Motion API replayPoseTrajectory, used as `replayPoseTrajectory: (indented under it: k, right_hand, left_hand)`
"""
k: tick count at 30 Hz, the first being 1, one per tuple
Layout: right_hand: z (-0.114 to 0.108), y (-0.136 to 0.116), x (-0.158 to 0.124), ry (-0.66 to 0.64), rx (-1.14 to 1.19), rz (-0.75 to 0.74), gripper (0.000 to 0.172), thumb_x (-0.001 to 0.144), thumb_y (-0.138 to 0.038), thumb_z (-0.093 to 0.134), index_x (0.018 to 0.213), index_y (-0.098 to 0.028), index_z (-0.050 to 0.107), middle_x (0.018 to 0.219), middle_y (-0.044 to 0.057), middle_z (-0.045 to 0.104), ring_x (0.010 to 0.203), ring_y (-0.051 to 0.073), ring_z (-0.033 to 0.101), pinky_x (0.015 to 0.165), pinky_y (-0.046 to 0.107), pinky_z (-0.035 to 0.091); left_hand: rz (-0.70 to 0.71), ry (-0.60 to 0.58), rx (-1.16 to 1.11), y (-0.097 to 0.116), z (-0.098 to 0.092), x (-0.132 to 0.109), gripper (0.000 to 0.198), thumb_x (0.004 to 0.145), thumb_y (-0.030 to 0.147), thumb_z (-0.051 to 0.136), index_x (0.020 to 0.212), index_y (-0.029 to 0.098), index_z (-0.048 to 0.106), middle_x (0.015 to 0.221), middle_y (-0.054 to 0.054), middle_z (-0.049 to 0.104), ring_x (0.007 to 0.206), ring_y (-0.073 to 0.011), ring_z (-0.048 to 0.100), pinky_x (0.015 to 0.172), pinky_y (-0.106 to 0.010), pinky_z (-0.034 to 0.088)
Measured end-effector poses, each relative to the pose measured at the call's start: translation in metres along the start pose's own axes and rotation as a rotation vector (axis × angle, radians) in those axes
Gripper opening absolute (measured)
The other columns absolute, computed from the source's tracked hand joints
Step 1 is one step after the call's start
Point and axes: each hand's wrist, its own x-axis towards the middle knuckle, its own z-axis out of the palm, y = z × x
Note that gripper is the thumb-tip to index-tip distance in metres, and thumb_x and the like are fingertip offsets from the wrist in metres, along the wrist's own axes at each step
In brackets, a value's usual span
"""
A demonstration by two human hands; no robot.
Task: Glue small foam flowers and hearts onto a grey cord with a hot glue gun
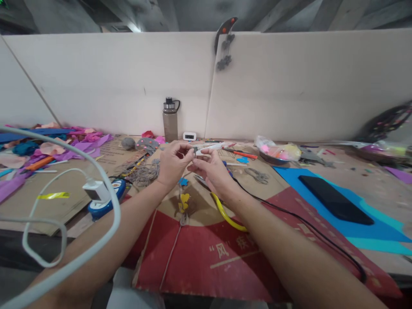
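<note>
Over the middle of the cardboard, my left hand (174, 164) pinches a small grey piece (195, 149) between thumb and fingertips. Close beside it on the right, my right hand (214, 171) has its thumb and fingers closed near the same piece; what it grips is too small to make out. Below the hands lie a blue flower shape (183, 182) and a yellow shape (184, 202), with grey string (170, 257) running down over the red cardboard (199, 257). Scissors with a yellow handle (227, 214) lie partly under my right hand.
A bottle (170, 120) and small white clock (189, 136) stand by the partition. At left are colored scraps (80, 141), a white charger (96, 191) and a cable looping over my left forearm. A black phone (334, 199) rests on blue sheets at right, near a bowl (273, 159).
</note>
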Motion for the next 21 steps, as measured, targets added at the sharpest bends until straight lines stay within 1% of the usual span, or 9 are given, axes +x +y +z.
replayPoseTrajectory:
  k: [2,3,5,8,10,12,15,21]
  right_hand:
    - [-0.002,-0.002,0.0,0.021,-0.039,-0.004,0.042,0.066,-0.028,0.068,0.094,-0.026,0.036,0.072,-0.009,0.052,0.055,0.008,0.048,0.06,0.026,0.047]
    - [-0.003,-0.002,0.001,0.049,-0.093,-0.022,0.04,0.067,-0.029,0.067,0.094,-0.026,0.037,0.071,-0.009,0.05,0.053,0.008,0.044,0.054,0.023,0.043]
    - [-0.008,-0.002,0.004,0.115,-0.245,-0.093,0.033,0.07,-0.03,0.064,0.093,-0.025,0.042,0.071,-0.008,0.049,0.054,0.008,0.043,0.05,0.021,0.037]
    - [-0.014,-0.002,0.008,0.177,-0.492,-0.241,0.016,0.074,-0.029,0.06,0.085,-0.022,0.05,0.069,-0.005,0.048,0.059,0.01,0.042,0.055,0.023,0.036]
    - [-0.016,-0.004,0.008,0.206,-0.606,-0.309,0.01,0.076,-0.029,0.058,0.08,-0.02,0.055,0.066,-0.004,0.047,0.06,0.01,0.041,0.058,0.024,0.035]
    - [-0.017,-0.006,0.008,0.225,-0.665,-0.336,0.011,0.078,-0.03,0.057,0.077,-0.019,0.058,0.063,-0.004,0.047,0.06,0.011,0.04,0.059,0.025,0.034]
    - [-0.017,-0.009,0.006,0.227,-0.691,-0.337,0.015,0.079,-0.031,0.057,0.074,-0.018,0.06,0.063,-0.003,0.049,0.06,0.011,0.04,0.058,0.025,0.033]
    - [-0.016,-0.012,0.007,0.258,-0.717,-0.307,0.016,0.079,-0.031,0.057,0.071,-0.017,0.059,0.06,-0.003,0.051,0.055,0.01,0.04,0.055,0.025,0.031]
  left_hand:
    - [-0.058,-0.007,-0.046,-0.002,0.002,0.001,0.008,0.072,0.025,0.068,0.075,0.018,0.069,0.075,-0.002,0.065,0.064,-0.0108,0.054,0.062,-0.023,0.041]
    - [-0.094,-0.012,-0.07,-0.004,0.003,0.001,0.01,0.072,0.026,0.068,0.075,0.017,0.069,0.072,-0.002,0.064,0.061,-0.0104,0.053,0.06,-0.023,0.04]
    - [-0.169,-0.021,-0.122,-0.008,0.006,0.002,0.014,0.072,0.03,0.068,0.076,0.016,0.068,0.064,-0.001,0.062,0.056,-0.0096,0.051,0.055,-0.022,0.039]
    - [-0.237,-0.046,-0.219,-0.014,0.009,0.002,0.018,0.073,0.033,0.068,0.078,0.015,0.066,0.06,0.001,0.06,0.052,-0.0084,0.049,0.05,-0.021,0.036]
    - [-0.256,-0.063,-0.283,-0.015,0.011,0.001,0.019,0.073,0.033,0.068,0.078,0.015,0.066,0.06,0.001,0.06,0.052,-0.0078,0.05,0.05,-0.02,0.036]
    - [-0.271,-0.081,-0.329,-0.014,0.012,0.001,0.02,0.072,0.033,0.069,0.078,0.015,0.065,0.06,0.001,0.059,0.052,-0.0071,0.049,0.049,-0.02,0.036]
    - [-0.294,-0.097,-0.368,-0.011,0.012,-0.001,0.02,0.071,0.032,0.07,0.077,0.014,0.064,0.06,0.001,0.059,0.051,-0.0066,0.048,0.049,-0.019,0.036]
    - [-0.297,-0.118,-0.352,-0.01,0.012,-0.002,0.02,0.072,0.032,0.069,0.079,0.014,0.064,0.061,0.001,0.059,0.053,-0.007,0.05,0.05,-0.02,0.038]
